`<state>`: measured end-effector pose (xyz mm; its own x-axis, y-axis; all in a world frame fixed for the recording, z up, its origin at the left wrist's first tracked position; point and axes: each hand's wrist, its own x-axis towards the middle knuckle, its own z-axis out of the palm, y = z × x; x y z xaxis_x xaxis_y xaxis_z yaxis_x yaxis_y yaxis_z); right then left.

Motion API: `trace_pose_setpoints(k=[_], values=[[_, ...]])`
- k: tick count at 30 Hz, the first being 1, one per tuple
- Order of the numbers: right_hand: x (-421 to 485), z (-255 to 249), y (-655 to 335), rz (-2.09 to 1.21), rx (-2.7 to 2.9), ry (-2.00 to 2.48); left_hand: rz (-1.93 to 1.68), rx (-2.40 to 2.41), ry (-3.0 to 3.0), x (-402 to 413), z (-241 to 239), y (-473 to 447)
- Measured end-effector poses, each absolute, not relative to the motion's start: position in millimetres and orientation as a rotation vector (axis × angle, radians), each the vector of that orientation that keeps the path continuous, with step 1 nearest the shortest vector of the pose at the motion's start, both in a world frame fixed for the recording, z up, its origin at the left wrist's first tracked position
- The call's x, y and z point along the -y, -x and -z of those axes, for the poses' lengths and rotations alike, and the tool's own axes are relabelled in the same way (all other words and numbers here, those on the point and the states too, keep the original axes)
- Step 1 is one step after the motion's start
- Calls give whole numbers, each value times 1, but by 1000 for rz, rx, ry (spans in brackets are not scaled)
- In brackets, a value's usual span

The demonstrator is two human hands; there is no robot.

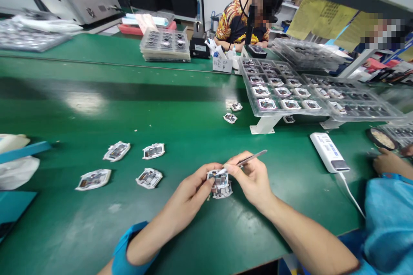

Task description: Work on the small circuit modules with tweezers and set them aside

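My left hand (190, 193) is closed, with thumb and fingers gripping a small white-framed circuit board assembly (219, 181) by its left edge. Right beneath it, a second similar assembly (222, 193) shows its lower part; whether the two touch, I cannot tell. In my right hand (254, 182), pinched between thumb and fingers, are slim metal tweezers (253, 157). Their pale tip points down-left onto the board of the upper assembly. To the left, several more white-framed assemblies (150, 178) lie face up on the green table (97, 227).
Clear compartment trays (285, 114) holding assemblies rest on white stands at the right. A white corded device (327, 152) lies before them. Two loose assemblies (230, 117) sit left of the trays. One co-worker (240, 21) sits opposite; another's blue sleeve (390, 219) is at right.
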<state>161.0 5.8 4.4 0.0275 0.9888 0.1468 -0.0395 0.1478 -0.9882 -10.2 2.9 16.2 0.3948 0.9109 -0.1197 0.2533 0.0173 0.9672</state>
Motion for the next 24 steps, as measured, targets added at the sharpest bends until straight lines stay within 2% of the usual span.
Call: trace_pose_setpoints(k=[18,24], values=[[-7,0,-160,-1072,1164,1040,-739,-1008,-1250,-8,-6,10],[-9,3,-161,-991,1130,1034,-729,-1284,-1694,-25,13,23]])
